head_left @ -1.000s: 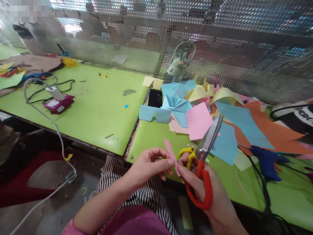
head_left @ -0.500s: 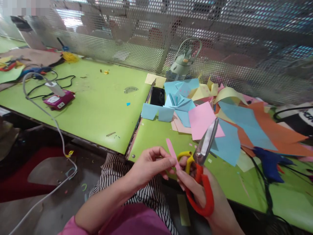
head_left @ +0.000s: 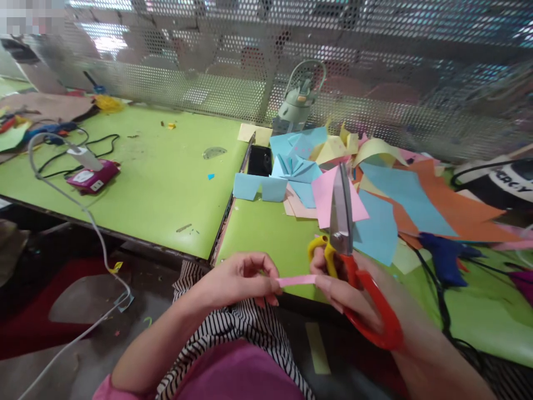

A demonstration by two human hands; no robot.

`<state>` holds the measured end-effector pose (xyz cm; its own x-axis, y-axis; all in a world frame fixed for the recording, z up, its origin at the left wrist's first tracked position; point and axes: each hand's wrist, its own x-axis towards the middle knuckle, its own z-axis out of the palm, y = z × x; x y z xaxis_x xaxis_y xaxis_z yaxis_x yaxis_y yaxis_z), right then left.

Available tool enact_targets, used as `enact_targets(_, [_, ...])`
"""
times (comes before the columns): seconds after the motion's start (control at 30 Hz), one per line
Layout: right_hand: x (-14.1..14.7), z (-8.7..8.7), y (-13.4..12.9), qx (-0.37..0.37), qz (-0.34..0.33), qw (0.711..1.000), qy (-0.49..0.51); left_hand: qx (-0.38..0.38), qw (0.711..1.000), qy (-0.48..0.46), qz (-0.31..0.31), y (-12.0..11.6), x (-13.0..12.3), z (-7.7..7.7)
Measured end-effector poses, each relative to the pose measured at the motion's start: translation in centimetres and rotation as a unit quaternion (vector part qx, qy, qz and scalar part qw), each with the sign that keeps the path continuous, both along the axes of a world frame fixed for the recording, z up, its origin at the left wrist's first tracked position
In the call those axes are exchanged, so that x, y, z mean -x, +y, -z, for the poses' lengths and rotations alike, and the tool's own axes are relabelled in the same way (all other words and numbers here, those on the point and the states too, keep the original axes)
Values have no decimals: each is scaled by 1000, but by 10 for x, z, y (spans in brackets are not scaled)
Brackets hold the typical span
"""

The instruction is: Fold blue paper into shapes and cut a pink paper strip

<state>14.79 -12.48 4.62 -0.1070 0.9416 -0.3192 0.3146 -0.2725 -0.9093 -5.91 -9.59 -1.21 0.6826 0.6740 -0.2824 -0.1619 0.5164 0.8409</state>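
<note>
A narrow pink paper strip is stretched level between my two hands, over the table's front edge. My left hand pinches its left end between thumb and fingers. The strip's right end is pinched by my right hand, which also carries scissors with one yellow and one red handle. Their blades point up and away from me and look closed. Behind the blades lies a square of pink paper. Folded light-blue paper sits just left of that square.
Blue and orange paper sheets cover the right side of the green table. A blue glue gun with a cable lies at right. At the back stand a green bottle and a dark phone. A purple power socket is at left.
My hands have moved apart, and the strip has turned from slanting upward to lying level, with both ends now held. The scissors have swung more upright. The view has shifted slightly.
</note>
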Motion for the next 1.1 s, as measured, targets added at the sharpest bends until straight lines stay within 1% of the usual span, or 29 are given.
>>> enact_targets(0.07, [-1,-5,5,2,-18,1000,-5,-6,998,2,56,-3,1,0])
enact_targets(0.13, [0,-9,8,7,-35,999,-4,-26,996,-4,88,-5,-1,0])
enact_targets(0.2, [1,-12,10,11,-53,999,-6,-45,995,-10,89,-7,-4,-2])
enact_targets(0.27, [2,-13,11,8,-66,998,-19,-48,996,-17,71,-8,-7,-3])
enact_targets(0.33, [3,-13,11,-9,-69,997,-30,-41,997,-26,59,-9,-10,-4])
enact_targets(0.43, [4,-11,9,-38,-57,997,-29,-38,997,-34,64,-13,-12,-4])
enact_targets(0.47, [4,-11,7,-47,-49,997,-27,-47,998,-26,46,-15,-12,-4])
enact_targets(0.5, [3,-10,6,-58,-37,997,-28,-62,998,-13,7,-18,-12,-4])
enact_targets(0.57, [1,-9,3,-93,-6,995,-34,-94,991,18,-96,-23,-13,-6])
enact_targets(0.6, [0,-8,1,-113,7,993,-39,-103,986,30,-130,-25,-13,-7])
enact_targets(0.63, [0,-8,0,-130,15,990,-43,-104,984,34,-140,-26,-14,-9])
enact_targets(0.67, [0,-8,0,-141,14,989,-45,-100,986,32,-127,-26,-16,-10])
enact_targets(0.73, [2,-9,-1,-148,-6,988,-52,-83,994,17,-74,-24,-21,-11])
enact_targets(0.77, [4,-10,-2,-149,-18,987,-58,-76,995,9,-59,-21,-23,-10])
enact_targets(0.83, [7,-12,-2,-156,-38,984,-72,-66,996,-3,-59,-16,-28,-6])
enact_targets(0.9, [8,-13,-3,-168,-39,982,-82,-76,993,-12,-90,-13,-29,-1])
enact_targets(0.97, [6,-16,-3,-191,-17,977,-95,-111,981,-11,-161,-13,-26,3])
enact_targets(1.03, [4,-18,-2,-219,5,969,-113,-140,964,19,-223,-15,-22,2])
enact_targets(1.07, [2,-18,-1,-230,7,966,-121,-146,962,40,-229,-16,-20,1])
enact_targets(1.1, [2,-18,-1,-237,0,963,-128,-146,964,59,-214,-16,-20,-1])
